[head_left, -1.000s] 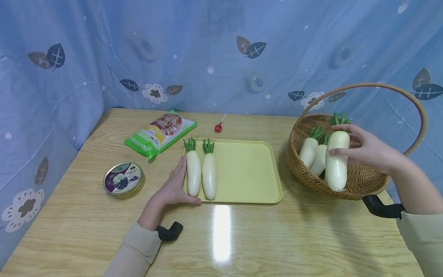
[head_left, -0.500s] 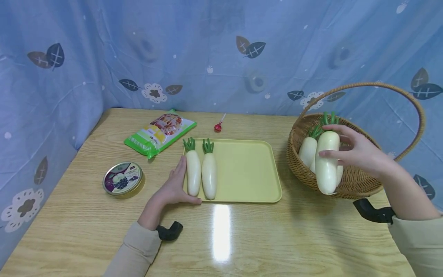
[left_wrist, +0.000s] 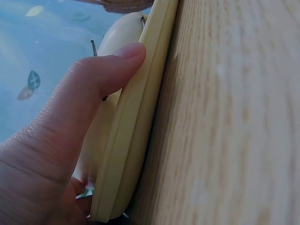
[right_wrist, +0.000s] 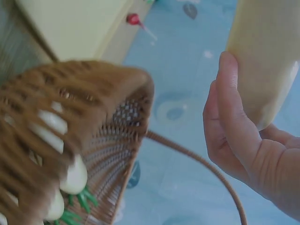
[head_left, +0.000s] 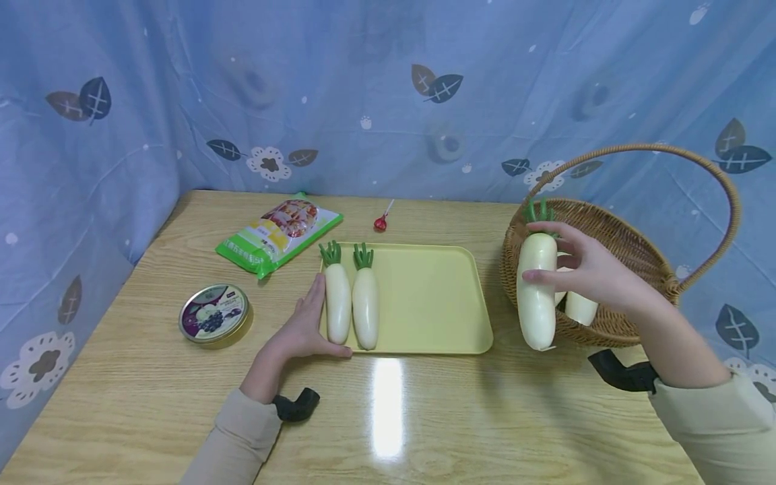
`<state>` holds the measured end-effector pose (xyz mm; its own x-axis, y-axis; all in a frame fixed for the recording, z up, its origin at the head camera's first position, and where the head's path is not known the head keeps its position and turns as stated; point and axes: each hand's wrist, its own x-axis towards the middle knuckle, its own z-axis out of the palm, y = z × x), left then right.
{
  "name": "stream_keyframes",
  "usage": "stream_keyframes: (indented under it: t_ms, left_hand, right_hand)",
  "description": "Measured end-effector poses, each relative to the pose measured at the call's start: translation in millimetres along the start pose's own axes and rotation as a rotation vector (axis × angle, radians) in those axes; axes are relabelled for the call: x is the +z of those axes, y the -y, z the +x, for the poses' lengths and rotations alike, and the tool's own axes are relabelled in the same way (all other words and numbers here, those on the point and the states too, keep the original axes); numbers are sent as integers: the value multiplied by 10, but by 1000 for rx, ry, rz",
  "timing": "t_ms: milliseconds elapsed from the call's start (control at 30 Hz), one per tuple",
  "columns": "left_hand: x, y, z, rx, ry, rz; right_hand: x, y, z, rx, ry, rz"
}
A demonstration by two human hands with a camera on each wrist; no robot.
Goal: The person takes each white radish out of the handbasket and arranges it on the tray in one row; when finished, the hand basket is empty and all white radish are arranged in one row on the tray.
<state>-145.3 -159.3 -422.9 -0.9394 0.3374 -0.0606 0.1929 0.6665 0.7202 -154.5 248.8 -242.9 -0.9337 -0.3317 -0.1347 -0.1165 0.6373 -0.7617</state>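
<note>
In the head view my right hand (head_left: 585, 269) grips a white radish (head_left: 537, 296) with green stem stubs, thumb on one side and fingers on the other. The radish hangs upright in front of the wicker basket's (head_left: 642, 236) left side. In the right wrist view the radish (right_wrist: 265, 56) stands apart from the basket wall, and several more radishes lie inside. My left hand (head_left: 303, 330) rests at the left front corner of a pale yellow tray (head_left: 433, 303), its thumb on the rim (left_wrist: 119, 140). Two radishes (head_left: 338, 303) lie side by side on the tray, stems away from me.
A green and white food packet (head_left: 279, 232) lies behind the tray on the left, and a red lollipop (head_left: 380, 222) lies at the back. A round tin (head_left: 215, 315) sits left of my left hand. The basket's tall handle (head_left: 718, 175) arches over its opening.
My right hand has carried the radish leftward from over the basket to its left front edge, uncovering more of the basket's inside. My left hand and the tray have stayed put.
</note>
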Motion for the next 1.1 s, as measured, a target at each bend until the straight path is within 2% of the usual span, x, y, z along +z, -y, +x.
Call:
stream_keyframes:
  t_ms: [667,1100]
  left_hand:
    - [-33,-2,-2,-11,19,-8]
    - [-36,-17,-3,-6,11,-8]
  right_hand:
    - [442,176,265,-55,40,123]
    - [662,154,441,-102,60,148]
